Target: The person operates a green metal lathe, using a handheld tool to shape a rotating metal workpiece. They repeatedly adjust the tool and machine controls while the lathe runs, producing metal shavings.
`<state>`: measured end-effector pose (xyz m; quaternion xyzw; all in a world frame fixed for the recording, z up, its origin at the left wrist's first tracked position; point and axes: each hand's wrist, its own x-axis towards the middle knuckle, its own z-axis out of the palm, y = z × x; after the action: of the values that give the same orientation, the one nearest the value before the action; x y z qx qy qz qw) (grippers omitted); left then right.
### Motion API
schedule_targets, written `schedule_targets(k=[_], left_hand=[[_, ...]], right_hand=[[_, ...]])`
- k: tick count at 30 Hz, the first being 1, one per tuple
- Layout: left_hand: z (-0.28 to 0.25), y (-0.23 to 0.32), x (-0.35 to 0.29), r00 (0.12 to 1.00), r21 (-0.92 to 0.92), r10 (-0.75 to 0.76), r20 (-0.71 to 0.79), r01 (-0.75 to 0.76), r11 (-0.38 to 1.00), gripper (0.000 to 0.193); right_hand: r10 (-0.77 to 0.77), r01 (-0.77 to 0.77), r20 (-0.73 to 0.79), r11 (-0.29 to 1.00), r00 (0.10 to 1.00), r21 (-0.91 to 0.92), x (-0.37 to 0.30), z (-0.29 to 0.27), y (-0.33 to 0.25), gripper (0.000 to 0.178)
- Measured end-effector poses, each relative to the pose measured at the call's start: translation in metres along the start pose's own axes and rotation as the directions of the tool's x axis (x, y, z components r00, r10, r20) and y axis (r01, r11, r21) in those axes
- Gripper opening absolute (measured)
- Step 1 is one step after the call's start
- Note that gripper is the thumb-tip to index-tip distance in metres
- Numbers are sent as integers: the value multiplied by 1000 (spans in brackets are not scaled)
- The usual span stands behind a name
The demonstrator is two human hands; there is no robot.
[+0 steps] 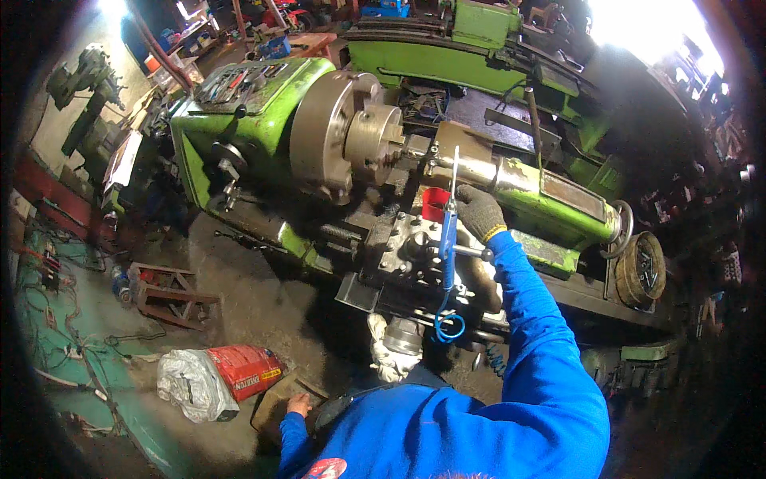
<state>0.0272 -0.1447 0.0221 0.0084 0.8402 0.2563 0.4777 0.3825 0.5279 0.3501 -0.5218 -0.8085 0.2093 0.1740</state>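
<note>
Head view: we see the gloved right hand [481,214] with its fingers bent toward the upper end of a blue air gun [448,243], just beside its thin metal nozzle; we cannot tell how far they are closed, or whether they have hold of it. The gun stands nearly in line with our view, nozzle toward the tailstock [550,199], over the tool post [415,246] and near a red cup [435,204]. A coil of blue hose [448,327] shows below its lower end.

Our right wrist is in line with the forearm, and the blue-sleeved arm reaches up and forward across the carriage, elbow bent out to the right. The bare left hand [299,405] sits low near our body, fingers loosely bent; we cannot tell whether it holds anything.

Farther out, the chuck [323,132] carries a ridged cylinder [372,134], with the tailstock's spindle [471,169] reaching toward it. We judge the step in hand to be handling the gun beside this workpiece; any next move calls for a sure grip, with sleeve and hose kept clear of the chuck.
</note>
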Motion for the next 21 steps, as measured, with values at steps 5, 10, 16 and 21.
schedule_targets(k=[5, 10, 16, 21], left_hand=[[-16, -22, 10, 984, 371, 130, 124, -168, 913, 51], [-23, -33, 11, 937, 681, 277, 214, -346, 646, 52], [-28, -20, 53, 964, 528, 198, 179, -265, 807, 49], [-31, -10, 97, 886, 606, 305, 348, -461, 648, 40]], right_hand=[[13, -13, 4, 999, 1000, 32, 8, 8, 8, 38], [165, -164, -26, 986, 986, 41, -10, -6, 0, 43], [149, -106, -147, 958, 978, 266, -35, -44, -8, 30], [158, -23, -216, 855, 964, 519, -61, -54, -52, 27]])
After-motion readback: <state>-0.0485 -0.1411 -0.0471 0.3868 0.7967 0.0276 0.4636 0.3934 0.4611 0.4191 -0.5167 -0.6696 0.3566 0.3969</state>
